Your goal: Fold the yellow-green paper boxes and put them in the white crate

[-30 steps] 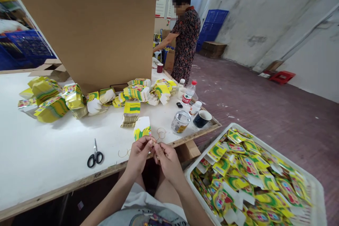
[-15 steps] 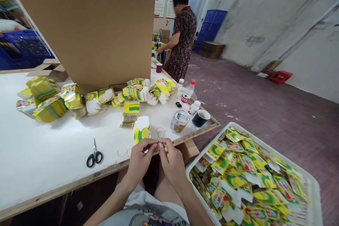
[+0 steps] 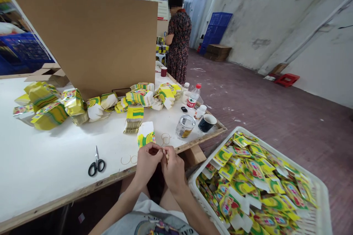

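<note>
My left hand [image 3: 147, 163] and my right hand [image 3: 172, 169] meet at the table's near edge, fingertips pinched together on something small that I cannot make out. Just beyond the fingers a small stack of yellow-green packets [image 3: 145, 134] stands on the white table [image 3: 49, 161]. Loose rubber bands [image 3: 166, 139] lie beside it. Black scissors [image 3: 95, 163] lie to the left. A white crate [image 3: 320, 187] full of loose yellow packets sits at my right.
Bundles of yellow packets [image 3: 49, 112] line the table before a tall cardboard sheet [image 3: 91, 36]. A glass jar [image 3: 184, 126], a dark mug [image 3: 206, 122] and bottles [image 3: 193, 97] stand near the right corner. A person [image 3: 178, 42] stands at the far end.
My hands have drawn closer together at the table edge and stayed pinched. The person at the far end has turned and stepped further away. My view has shifted slightly.
</note>
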`<state>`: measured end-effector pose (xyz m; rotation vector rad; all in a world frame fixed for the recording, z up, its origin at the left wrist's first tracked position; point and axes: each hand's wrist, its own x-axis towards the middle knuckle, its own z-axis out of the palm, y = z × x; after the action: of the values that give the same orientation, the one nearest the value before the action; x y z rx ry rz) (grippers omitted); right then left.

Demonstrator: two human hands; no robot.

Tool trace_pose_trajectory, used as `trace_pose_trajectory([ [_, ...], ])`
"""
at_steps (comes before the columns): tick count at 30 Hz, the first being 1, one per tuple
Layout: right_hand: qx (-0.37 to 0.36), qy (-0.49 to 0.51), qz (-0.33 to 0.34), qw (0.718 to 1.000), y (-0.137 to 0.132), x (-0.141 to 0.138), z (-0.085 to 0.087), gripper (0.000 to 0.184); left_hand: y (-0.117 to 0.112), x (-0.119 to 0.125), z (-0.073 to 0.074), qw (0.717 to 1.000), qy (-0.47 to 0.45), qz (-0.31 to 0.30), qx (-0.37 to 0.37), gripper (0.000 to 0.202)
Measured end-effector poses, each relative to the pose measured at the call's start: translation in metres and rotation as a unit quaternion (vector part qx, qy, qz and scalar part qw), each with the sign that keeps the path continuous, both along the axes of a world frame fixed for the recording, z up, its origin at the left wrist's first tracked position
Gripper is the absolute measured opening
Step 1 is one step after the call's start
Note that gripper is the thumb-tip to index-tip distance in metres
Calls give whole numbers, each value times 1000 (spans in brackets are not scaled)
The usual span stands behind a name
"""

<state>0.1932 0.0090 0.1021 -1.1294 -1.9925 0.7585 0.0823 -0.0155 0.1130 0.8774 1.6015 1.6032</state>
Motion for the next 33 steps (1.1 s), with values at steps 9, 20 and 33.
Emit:
trace_pose_trajectory([
  [9,-8,54,-39,998,11,-4,-7,18,13,6,-10,993,-105,42,25,5],
  [20,-156,288,-72,942,12,-5,7,17,9,17,0,941,-333,29,54,24],
  [33,-347,480,-118,797,12,5,26,36,-22,16,62,905,-410,-90,63,16],
])
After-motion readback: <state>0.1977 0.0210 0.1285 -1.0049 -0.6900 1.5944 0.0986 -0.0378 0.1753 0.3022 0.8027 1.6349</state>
